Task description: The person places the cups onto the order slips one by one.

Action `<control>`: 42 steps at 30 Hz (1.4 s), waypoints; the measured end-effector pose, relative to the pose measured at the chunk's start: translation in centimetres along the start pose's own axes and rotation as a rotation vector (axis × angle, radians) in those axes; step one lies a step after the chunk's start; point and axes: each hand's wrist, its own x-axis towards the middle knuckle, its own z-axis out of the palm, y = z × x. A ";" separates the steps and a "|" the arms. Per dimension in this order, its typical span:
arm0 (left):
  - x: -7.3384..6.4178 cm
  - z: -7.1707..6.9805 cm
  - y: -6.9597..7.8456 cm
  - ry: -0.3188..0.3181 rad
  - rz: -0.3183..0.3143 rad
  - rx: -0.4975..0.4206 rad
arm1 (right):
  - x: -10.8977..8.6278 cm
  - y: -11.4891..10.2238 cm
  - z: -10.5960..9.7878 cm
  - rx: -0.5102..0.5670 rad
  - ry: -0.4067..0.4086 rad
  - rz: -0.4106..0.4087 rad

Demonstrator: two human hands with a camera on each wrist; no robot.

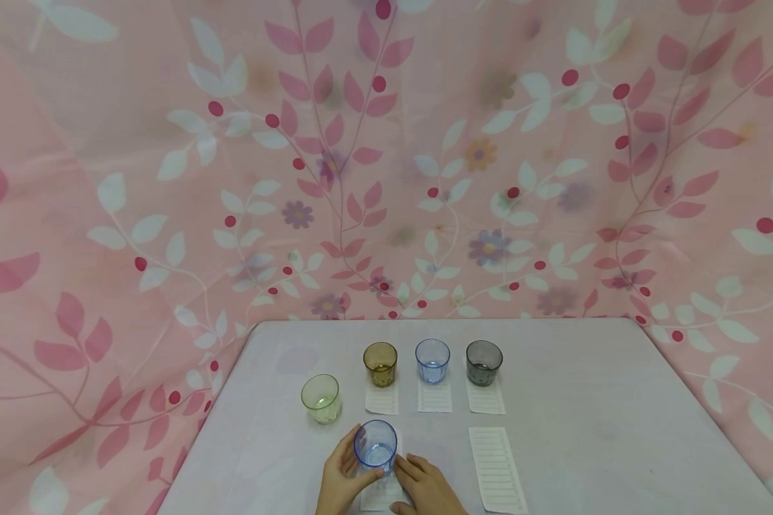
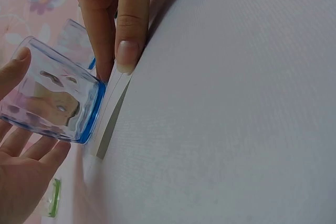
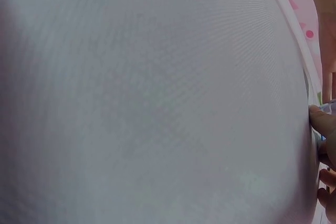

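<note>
My left hand (image 1: 343,478) grips a clear blue glass (image 1: 376,442) at the near middle of the table, thumb on the near side and fingers round the far left. In the left wrist view the darker blue band of the glass (image 2: 94,114) is close over a white paper strip (image 2: 111,103), whose edge lifts a little off the table. My right hand (image 1: 427,486) lies just right of the glass. Its fairly straight fingers reach to the glass's lower side, and its thumb (image 2: 128,51) touches the strip.
Behind stand an amber glass (image 1: 381,363), a pale blue glass (image 1: 433,360) and a grey glass (image 1: 484,362), each with a lined paper strip in front. A green glass (image 1: 321,398) stands at left. Another lined strip (image 1: 497,468) lies at right. Floral cloth (image 1: 386,179) hangs behind the table.
</note>
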 end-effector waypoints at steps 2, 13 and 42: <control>0.0 0.0 0.0 0.000 -0.005 0.001 | 0.0 0.0 0.0 0.000 0.000 -0.003; -0.1 -0.7 0.4 0.011 -0.004 0.003 | -0.1 0.1 0.1 0.028 0.017 -0.001; 4.7 -7.1 1.5 0.475 0.037 0.198 | -3.7 3.2 -2.9 0.067 0.229 0.089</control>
